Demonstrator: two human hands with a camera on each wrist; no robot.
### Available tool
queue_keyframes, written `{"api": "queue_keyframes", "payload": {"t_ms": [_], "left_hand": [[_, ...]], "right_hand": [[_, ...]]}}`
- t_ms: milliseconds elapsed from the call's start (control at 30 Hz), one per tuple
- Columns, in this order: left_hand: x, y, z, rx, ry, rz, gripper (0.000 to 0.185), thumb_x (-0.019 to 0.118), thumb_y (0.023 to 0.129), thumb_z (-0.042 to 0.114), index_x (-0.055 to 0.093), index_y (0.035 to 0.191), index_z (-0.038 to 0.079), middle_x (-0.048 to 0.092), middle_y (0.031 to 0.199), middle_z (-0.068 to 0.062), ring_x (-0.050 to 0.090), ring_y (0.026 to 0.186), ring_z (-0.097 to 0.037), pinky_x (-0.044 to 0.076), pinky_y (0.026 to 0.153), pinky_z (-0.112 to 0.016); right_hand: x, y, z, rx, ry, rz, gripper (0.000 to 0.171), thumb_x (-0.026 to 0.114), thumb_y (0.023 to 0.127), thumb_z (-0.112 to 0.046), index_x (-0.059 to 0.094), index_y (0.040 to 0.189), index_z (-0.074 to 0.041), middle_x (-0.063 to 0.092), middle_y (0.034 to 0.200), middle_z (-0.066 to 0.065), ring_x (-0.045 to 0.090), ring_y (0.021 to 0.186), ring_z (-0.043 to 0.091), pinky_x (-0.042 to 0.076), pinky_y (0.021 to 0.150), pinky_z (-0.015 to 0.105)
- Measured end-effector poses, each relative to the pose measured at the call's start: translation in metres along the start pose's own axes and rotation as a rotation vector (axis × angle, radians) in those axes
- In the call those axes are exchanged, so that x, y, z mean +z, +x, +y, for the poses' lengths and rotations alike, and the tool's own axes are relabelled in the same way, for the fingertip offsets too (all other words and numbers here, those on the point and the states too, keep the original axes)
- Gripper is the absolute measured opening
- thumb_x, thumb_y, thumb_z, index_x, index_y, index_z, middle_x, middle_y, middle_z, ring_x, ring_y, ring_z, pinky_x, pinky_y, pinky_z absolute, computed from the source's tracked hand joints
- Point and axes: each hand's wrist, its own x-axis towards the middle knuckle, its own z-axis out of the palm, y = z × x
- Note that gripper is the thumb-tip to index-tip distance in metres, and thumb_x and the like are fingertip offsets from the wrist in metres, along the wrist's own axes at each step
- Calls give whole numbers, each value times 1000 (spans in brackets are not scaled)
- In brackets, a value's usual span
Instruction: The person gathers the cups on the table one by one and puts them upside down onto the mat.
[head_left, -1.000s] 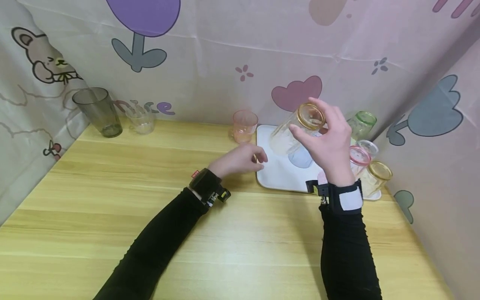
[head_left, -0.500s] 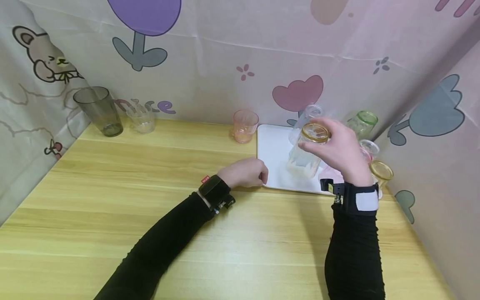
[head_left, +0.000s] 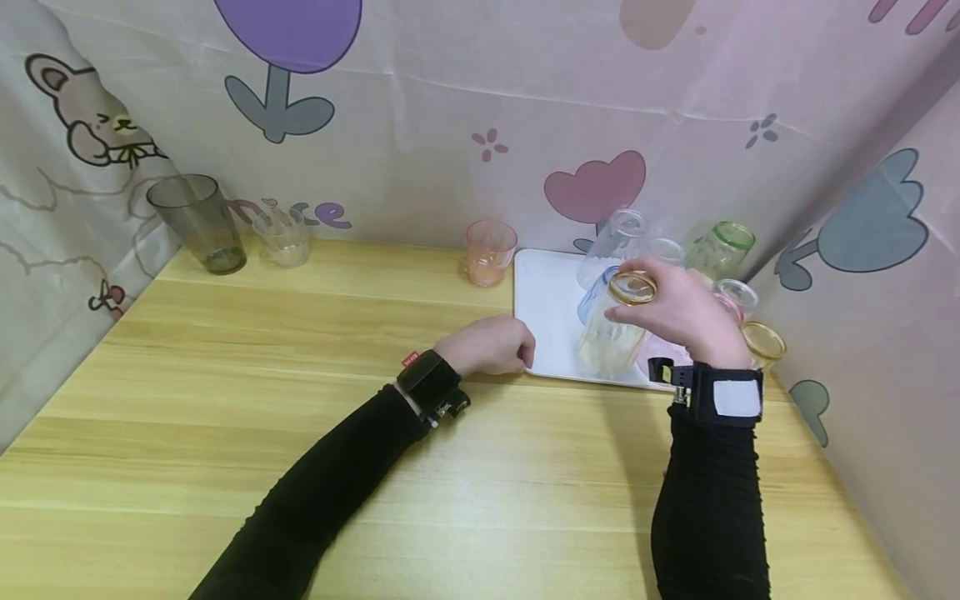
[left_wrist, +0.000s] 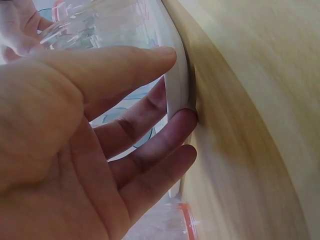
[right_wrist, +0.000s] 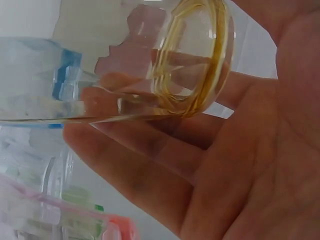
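Observation:
My right hand (head_left: 667,308) grips a clear glass (head_left: 611,337) by its gold-tinted base (head_left: 632,287). The glass is upside down, its mouth low over the front of the white tray (head_left: 543,287). In the right wrist view the fingers (right_wrist: 125,165) wrap under the glass (right_wrist: 150,80), with the thumb on the far side. My left hand (head_left: 491,346) sits at the tray's front left corner. In the left wrist view its thumb lies over the tray rim (left_wrist: 181,65) and its fingertips (left_wrist: 186,116) press the rim's outer edge.
Several upturned glasses crowd the tray's back and right: a clear one (head_left: 613,236), a blue one (head_left: 592,293), a green one (head_left: 722,246) and a yellow one (head_left: 761,342). A pink glass (head_left: 490,250) stands left of the tray. A grey tumbler (head_left: 197,221) and a small clear glass (head_left: 281,237) stand at the back left.
My right hand has brought the glass down from a raised, tilted hold to the front of the tray. My left hand drew back slightly to the tray's front left corner.

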Motion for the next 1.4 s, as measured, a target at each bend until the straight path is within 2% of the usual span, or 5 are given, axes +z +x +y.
{"api": "queue_keyframes", "payload": {"t_ms": [400,767,900,1167,1400], "left_hand": [[-2,-1,3,-15,-10,3,12,71,92,5,79,91,14,73,95,1,62,90,-14,52,81,-28],[-2,-1,2,-29,-18,-1,12,71,93,7,80,90,16,72,97,3,62,93,-14,53,84,-29],[-3,-2,1,-22,-26,3,12,73,92,6,80,91,15,72,99,3,63,95,-14,53,85,-30],[-13,-3,-6,-38,-34,48,11,72,94,8,79,101,12,73,105,0,65,101,-16,54,92,-33],[-40,-16,-29,-90,-125,215,19,72,96,11,74,115,8,71,111,-3,65,101,-19,55,90,-34]], "right_hand": [[-4,1,10,8,-5,-38,62,80,88,-30,54,140,-9,61,137,25,57,126,45,49,97,62],[-8,-4,9,41,-53,-36,70,81,87,-31,52,146,-5,55,147,25,51,133,47,43,104,66],[-9,-8,1,18,-22,48,71,78,91,-35,49,149,-5,52,150,24,49,135,47,42,104,68],[-1,-12,-26,-164,-1,283,60,77,93,-28,56,145,-4,57,146,20,51,133,41,41,107,63],[14,-9,-44,-304,-25,345,49,79,91,-17,63,135,-2,64,134,18,59,108,37,48,93,52]]}}
